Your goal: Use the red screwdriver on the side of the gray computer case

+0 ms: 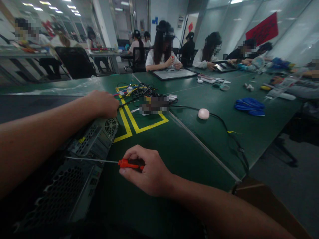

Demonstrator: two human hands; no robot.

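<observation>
A dark computer case [82, 156] lies on its side on the green table [189, 156], its perforated rear panel and fan grille facing me. My right hand [147, 171] is closed round the red handle of a screwdriver [128, 163]. The thin shaft points left, with its tip at the case's rear panel. My left hand [104, 103] rests on the far top corner of the case, fingers curled over the edge.
Yellow tape lines [139, 124] mark the table beyond the case, with a tangle of cables [142, 90] behind them. A pink round object [203, 113] and a black cable lie to the right, then blue gloves [249, 106]. Several people work at the far side.
</observation>
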